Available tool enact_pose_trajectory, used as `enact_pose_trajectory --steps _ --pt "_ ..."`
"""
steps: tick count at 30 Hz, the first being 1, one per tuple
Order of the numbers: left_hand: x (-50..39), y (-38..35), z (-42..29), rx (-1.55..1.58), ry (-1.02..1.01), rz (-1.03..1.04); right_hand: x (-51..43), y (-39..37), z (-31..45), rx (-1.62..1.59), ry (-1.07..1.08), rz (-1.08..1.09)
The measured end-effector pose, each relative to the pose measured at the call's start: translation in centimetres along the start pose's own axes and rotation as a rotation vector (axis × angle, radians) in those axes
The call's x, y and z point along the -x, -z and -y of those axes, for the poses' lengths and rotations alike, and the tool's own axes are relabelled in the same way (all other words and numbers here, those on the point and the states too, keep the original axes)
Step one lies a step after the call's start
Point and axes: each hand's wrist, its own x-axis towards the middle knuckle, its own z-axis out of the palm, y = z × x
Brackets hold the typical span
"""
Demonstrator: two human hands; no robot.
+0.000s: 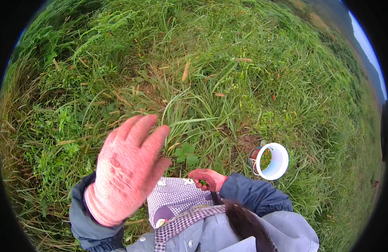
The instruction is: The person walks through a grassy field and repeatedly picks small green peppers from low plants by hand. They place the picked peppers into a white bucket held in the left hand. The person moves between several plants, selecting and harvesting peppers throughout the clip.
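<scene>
My left hand (124,165), in a pink knit glove with dirt marks on its back, is raised over the grass. Its fingers are partly spread and no object shows in it, though the palm faces away. Close to my apron, my right hand (213,178), also gloved, is curled around a few small green chili peppers (203,182). To the right of that hand, a white-lined plastic bucket (284,163) leans in the grass. Green and red chili peppers (265,159) lie inside it.
Tall grass (200,94) and weeds surround me, with scattered red peppers (273,97) among the plants. Ferns (96,34) grow at upper left. A checked apron (178,192) covers my front, and dark hair (246,223) hangs over my jacket.
</scene>
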Motion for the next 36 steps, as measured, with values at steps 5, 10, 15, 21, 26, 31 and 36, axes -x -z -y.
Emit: enact_pose_trajectory --steps 5,10,15,21,26,31,36 --pt "-3.5 1.6 -15.6 0.011 -0.312 0.039 2.7 4.7 -1.8 -0.005 0.164 -0.117" --pt "-4.4 2.9 -21.1 -0.017 -0.34 0.044 5.3 14.5 -5.9 -0.51 0.189 -0.406" --pt "-5.2 4.5 -23.6 -0.035 -0.271 0.019 11.6 28.1 -9.7 -0.761 0.408 -0.656" --pt "-5.0 1.0 -21.4 0.266 -0.117 0.073 22.5 39.5 -11.8 -1.267 0.757 -0.88" --pt "-1.7 -9.4 -17.2 0.537 0.286 0.397 24.2 41.9 -16.8 -0.947 0.83 -1.163" --pt "2.2 -18.8 -15.9 0.783 0.679 0.508 17.1 47.6 -21.0 -1.239 0.759 -1.055" --pt "3.8 -28.3 -15.5 0.702 0.709 0.664 8.3 53.5 -24.3 -1.293 0.773 -1.079"
